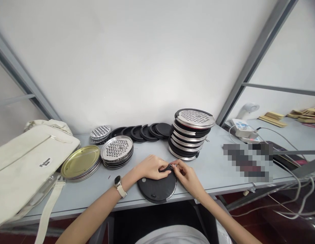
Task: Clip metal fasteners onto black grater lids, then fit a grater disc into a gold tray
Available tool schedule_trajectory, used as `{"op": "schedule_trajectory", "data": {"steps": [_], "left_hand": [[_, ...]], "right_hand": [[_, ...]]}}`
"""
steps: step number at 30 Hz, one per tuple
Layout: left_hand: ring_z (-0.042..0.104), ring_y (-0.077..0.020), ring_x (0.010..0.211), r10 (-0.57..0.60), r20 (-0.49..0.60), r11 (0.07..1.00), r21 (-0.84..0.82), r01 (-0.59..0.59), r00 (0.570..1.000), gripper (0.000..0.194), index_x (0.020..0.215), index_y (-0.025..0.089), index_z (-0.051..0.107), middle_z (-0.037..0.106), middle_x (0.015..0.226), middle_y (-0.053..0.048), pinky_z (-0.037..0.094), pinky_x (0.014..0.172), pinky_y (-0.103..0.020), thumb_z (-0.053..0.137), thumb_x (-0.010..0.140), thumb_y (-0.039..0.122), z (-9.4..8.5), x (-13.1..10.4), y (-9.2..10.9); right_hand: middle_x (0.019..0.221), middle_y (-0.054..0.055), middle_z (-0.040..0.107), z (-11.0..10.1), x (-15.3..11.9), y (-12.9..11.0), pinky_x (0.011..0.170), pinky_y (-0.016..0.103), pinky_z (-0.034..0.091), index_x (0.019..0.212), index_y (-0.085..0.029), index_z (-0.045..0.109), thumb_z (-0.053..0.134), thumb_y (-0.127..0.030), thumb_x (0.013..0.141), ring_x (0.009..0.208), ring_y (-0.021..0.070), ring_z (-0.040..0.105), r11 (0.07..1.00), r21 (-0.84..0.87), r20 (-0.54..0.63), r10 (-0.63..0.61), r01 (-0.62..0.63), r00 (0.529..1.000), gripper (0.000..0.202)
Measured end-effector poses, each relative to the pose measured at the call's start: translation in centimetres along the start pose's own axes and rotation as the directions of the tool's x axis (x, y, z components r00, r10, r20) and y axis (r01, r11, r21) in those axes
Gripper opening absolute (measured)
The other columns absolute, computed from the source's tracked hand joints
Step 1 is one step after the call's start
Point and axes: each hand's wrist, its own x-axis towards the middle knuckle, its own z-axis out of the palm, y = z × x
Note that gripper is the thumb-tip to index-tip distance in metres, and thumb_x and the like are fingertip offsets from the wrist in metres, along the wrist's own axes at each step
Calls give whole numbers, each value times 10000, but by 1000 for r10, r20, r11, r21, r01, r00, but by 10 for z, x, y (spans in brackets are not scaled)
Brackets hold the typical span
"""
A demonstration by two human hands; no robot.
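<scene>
A round black disc (157, 190) with a thin metal edge on its right side lies near the front edge of the table. My left hand (154, 167) rests on its top part, thumb and fingers closed at the upper right rim. Close beside it, my right hand (184, 173) pinches at the same spot, where a small shiny metal piece (170, 166) shows between the fingertips. Which hand grips the metal piece is too small to tell. Behind my right hand rises a tall stack of metal grater discs with black rims (195, 118).
Grater plates (117, 149), gold-coloured discs (81, 162) and a cream bag (32, 162) are at the left. Black rings (137, 133) and small graters (100, 132) lie along the wall. At the right are a white box (241, 126), cables and a metal frame.
</scene>
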Motion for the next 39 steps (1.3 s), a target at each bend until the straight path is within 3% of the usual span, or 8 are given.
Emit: {"op": "schedule_trajectory", "data": {"steps": [39], "left_hand": [[388,-79,485,1,-19,1000,28,0,1000,311,619,175,423,498,541,50,239,521,-241,553,838,354,4,1,-2]], "right_hand": [[609,-53,367,2,0,2,550,232,317,977,-175,559,430,-397,952,567,122,380,1000,-13,-23,21,-21,1000,257]]}}
